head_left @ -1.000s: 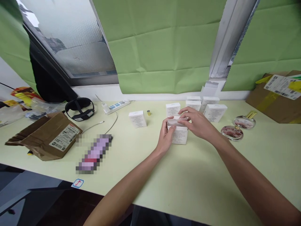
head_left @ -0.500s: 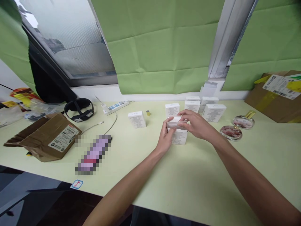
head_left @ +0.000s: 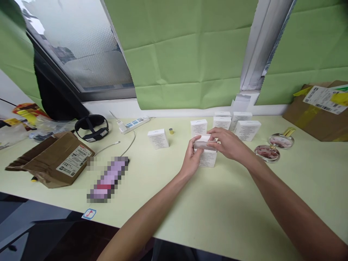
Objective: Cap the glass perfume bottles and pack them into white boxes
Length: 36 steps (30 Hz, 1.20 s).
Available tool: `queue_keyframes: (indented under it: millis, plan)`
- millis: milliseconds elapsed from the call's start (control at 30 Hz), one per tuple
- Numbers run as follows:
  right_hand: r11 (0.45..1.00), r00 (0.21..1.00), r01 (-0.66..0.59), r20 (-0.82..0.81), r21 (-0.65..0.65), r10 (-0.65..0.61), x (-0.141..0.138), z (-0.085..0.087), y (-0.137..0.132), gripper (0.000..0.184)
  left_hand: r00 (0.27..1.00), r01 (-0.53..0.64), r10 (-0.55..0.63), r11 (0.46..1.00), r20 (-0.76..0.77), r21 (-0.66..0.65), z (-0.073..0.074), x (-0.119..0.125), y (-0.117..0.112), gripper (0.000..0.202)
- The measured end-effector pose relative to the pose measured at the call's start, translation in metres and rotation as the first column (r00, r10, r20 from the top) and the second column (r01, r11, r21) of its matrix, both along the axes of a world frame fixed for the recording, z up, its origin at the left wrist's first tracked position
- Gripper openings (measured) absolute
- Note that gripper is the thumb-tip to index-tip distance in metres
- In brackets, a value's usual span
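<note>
A small white carton (head_left: 208,158) with printed text stands upright on the pale green table (head_left: 223,206) in the middle. My left hand (head_left: 191,159) grips its left side, thumb near the top. My right hand (head_left: 227,144) comes over the top from the right, its fingers pressing the carton's top flap, which lies nearly flat. Several more white cartons (head_left: 246,129) stand behind the hands, and another one (head_left: 158,138) sits apart to the left.
Two round glass perfume bottles (head_left: 267,152) lie right of the cartons. A torn brown parcel (head_left: 53,158) and black headset (head_left: 91,126) are at left, with a power strip (head_left: 134,123) and cable. A large cardboard box (head_left: 319,110) stands far right. A small gold cap (head_left: 170,131) sits near the lone carton.
The flap of the carton has been pushed lower by my right hand. Both hands stay on the carton in nearly the same place.
</note>
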State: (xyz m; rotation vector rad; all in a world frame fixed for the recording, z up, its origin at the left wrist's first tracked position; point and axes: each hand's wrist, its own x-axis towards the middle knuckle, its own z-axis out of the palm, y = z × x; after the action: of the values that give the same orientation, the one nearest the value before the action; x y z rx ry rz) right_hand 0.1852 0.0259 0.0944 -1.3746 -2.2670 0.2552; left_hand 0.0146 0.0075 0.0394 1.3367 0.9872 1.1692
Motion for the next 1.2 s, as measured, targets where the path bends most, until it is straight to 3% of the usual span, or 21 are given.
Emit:
queue_keyframes:
  millis: [167, 267, 367, 500, 767, 1200]
  plan:
    - [0.999, 0.998, -0.032, -0.056, 0.018, 0.033, 0.005, 0.003, 0.002, 0.02, 0.997, 0.063, -0.065, 0.996, 0.036, 0.065, -0.005, -0.001, 0.002, 0.04]
    - [0.998, 0.995, -0.038, -0.095, 0.055, 0.043, 0.012, 0.011, 0.002, 0.02, 0.985, 0.155, -0.165, 0.978, 0.059, 0.142, -0.008, -0.002, 0.004, 0.056]
    - [0.997, 0.996, -0.032, -0.082, 0.072, 0.038, 0.023, 0.018, 0.0, 0.02, 0.972, 0.228, -0.234, 0.952, 0.007, 0.203, -0.009, -0.003, 0.006, 0.071]
    - [0.995, 0.996, -0.091, -0.014, 0.042, 0.091, 0.034, 0.021, -0.003, 0.017, 0.951, 0.31, -0.303, 0.924, -0.066, 0.225, -0.011, -0.004, 0.008, 0.07]
    - [0.987, 0.999, -0.037, 0.021, 0.154, 0.034, 0.033, 0.029, -0.007, 0.018, 0.943, 0.333, -0.319, 0.91, -0.098, 0.246, -0.022, -0.005, 0.014, 0.068]
    - [0.998, 0.982, -0.064, 0.178, 0.019, 0.06, 0.013, 0.016, -0.007, 0.02, 0.943, 0.329, -0.313, 0.926, -0.112, 0.183, -0.02, -0.008, 0.014, 0.069]
